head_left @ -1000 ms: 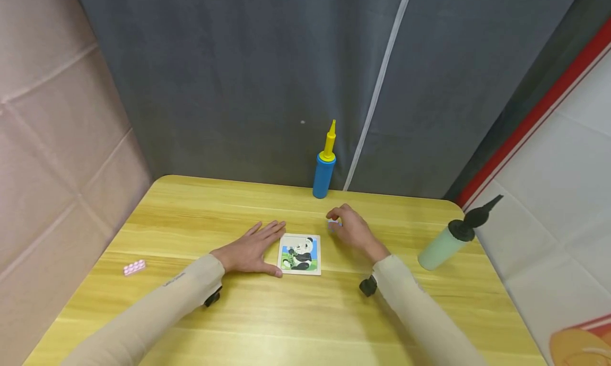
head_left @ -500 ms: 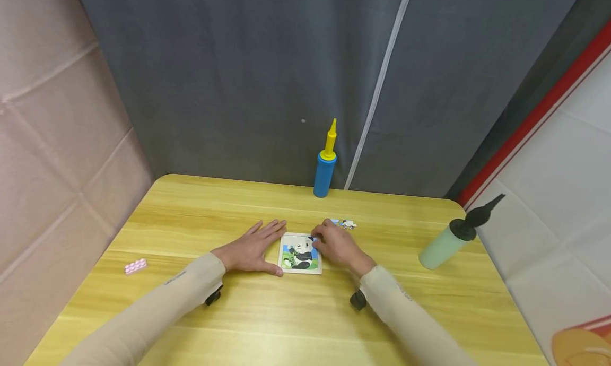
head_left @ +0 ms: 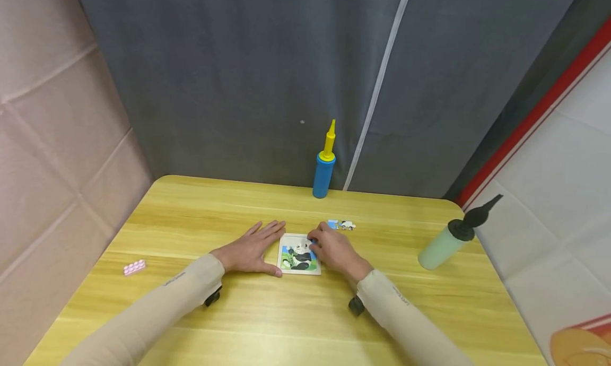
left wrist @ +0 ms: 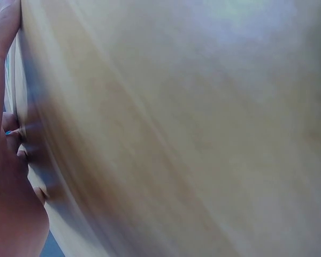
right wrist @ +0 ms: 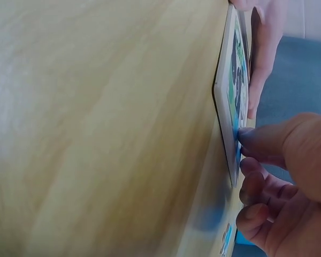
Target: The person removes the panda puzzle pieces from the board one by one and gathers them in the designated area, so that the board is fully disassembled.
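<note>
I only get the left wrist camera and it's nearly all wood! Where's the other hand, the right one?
Observer: The right hand has its fingers bent, with the tips at the far right corner of the panda puzzle.
Child: Ooh, a panda! Are any bits lying outside it?
Observer: Yes, some loose pieces lie on the table, just beyond the right hand.
Child: Is there anything tall over there, behind the pieces?
Observer: A blue pump with a yellow top stands upright near the table's far edge.
</note>
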Demonstrator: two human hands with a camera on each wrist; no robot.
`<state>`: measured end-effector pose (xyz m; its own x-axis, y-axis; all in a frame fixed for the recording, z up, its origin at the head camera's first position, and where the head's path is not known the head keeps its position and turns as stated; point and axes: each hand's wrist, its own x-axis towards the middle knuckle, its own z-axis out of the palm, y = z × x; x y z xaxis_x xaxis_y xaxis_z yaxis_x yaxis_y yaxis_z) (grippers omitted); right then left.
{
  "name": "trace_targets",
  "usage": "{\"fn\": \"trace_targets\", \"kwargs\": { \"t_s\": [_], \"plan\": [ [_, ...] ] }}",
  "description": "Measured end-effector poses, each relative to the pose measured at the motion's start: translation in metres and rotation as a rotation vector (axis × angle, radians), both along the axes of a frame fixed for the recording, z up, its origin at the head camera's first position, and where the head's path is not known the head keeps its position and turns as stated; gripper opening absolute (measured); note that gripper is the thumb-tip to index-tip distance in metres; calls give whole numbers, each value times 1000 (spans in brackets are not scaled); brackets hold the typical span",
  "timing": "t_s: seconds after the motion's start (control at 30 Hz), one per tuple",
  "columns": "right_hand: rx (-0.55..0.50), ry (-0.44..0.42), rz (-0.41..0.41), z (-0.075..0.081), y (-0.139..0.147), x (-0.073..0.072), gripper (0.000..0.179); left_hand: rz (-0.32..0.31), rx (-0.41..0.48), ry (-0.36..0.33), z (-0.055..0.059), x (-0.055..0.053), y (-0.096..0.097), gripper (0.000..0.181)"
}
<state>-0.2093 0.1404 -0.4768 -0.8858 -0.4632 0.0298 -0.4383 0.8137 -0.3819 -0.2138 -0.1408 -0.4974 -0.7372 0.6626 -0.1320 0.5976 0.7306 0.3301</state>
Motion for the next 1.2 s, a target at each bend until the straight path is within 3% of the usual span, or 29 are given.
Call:
{"fn": "trace_targets", "kwargs": {
  "t_s": [0.3, 0.63, 0.9, 1.2],
  "plan": [
    [57, -6, 48, 1, 0, -1, 31, 3, 4, -6, 1, 1, 0, 120],
    [88, -53, 147, 7, -1, -9, 15, 1, -7, -9, 1, 1, 0, 120],
    [65, -179, 140, 11, -5, -18, 7, -4, -6, -4, 0, 0, 0, 119],
    [69, -174, 145, 14, -6, -19, 4, 5, 8, -16, -1, -1, -1, 120]
  ]
}}
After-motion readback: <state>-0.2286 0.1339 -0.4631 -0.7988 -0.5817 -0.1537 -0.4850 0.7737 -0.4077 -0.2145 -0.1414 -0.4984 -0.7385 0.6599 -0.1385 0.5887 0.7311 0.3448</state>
